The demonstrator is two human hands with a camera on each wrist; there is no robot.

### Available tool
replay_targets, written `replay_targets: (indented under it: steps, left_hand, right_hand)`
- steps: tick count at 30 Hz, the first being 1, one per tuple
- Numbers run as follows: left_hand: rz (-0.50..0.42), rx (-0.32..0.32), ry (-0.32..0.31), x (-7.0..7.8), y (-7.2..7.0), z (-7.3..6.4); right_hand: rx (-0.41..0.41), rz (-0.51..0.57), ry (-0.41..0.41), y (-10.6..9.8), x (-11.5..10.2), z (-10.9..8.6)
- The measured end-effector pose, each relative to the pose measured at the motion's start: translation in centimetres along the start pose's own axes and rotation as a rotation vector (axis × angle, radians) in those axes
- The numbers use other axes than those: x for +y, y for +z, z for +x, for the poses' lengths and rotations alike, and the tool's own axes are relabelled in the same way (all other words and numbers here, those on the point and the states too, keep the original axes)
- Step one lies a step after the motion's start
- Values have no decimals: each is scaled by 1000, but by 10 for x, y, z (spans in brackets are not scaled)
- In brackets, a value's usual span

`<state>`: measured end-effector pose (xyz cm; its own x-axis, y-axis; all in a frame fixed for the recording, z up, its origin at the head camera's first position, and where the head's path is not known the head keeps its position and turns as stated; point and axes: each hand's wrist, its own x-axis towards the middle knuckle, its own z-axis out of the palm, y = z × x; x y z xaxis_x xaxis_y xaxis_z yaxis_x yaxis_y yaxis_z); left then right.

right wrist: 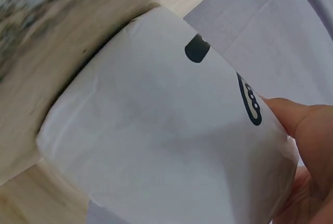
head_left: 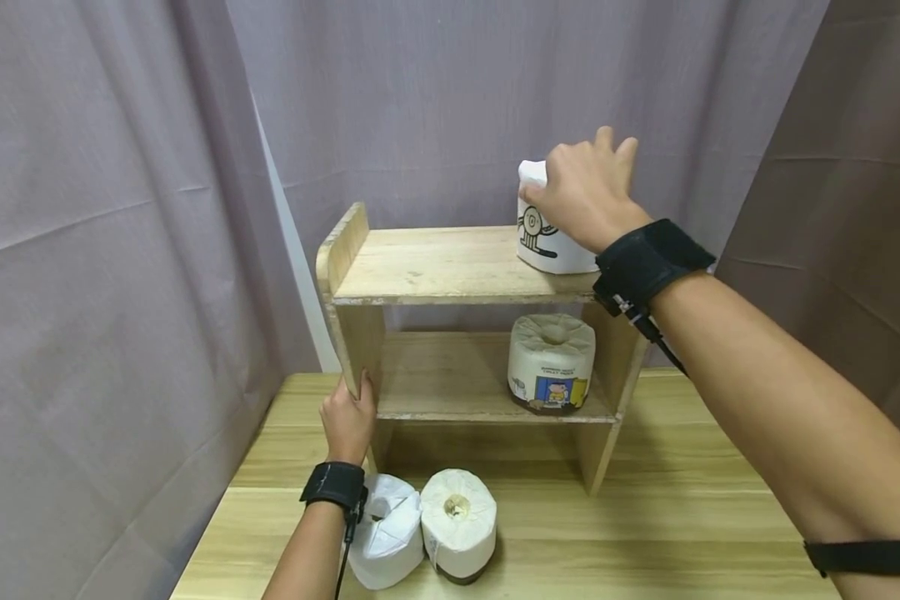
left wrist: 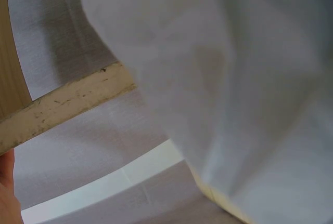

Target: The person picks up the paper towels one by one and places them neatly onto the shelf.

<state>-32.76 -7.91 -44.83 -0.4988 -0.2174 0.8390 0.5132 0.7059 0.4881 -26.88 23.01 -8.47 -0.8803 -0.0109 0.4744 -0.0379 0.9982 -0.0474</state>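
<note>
A small wooden shelf unit stands on the table. On its top board, toward the right end, sits a white-wrapped toilet paper roll printed with a cartoon figure. My right hand grips this roll from above; in the right wrist view the thumb lies against its wrapper. With my left hand I hold the front edge of the left side panel, and part of that hand is hidden behind the panel. Just below the left hand stands another white roll, which fills much of the left wrist view.
A cream roll with a colourful print stands on the middle board's right side. Another cream roll is on the wood-grain table, beside the white one in front of the unit. Grey curtains hang behind and at the sides.
</note>
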Motion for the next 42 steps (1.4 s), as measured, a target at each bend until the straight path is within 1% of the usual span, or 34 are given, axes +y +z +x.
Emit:
replay_targets:
  steps: [5,10,15,20,25,31,37,42]
  left_hand:
    - [-1,5,4,0,1,2]
    - [0,-1,0,1,1,1]
    - [-4,6,3,2,2,3]
    - [-11,10,10,3,2,5]
    - [-8,1,4,3,2,4]
    - [3,8,-6,2,2,4]
    - [-8,7,-1,2,3,6]
    - [-13,11,-10,0,3,5]
  right_hand:
    - [7,45,-11,-4,7,0]
    - [17,45,-38,-6,11,-1]
    - [17,53,-74,-7,16,-5]
    - [11,76,-93,-8,23,-8]
    - [10,100,-120,-8,28,-13]
    - [-6,108,-144,-11,32,-17]
    - [-2,99,-171,-14,39,-21]
    - [-14,98,-199,-13,41,-23]
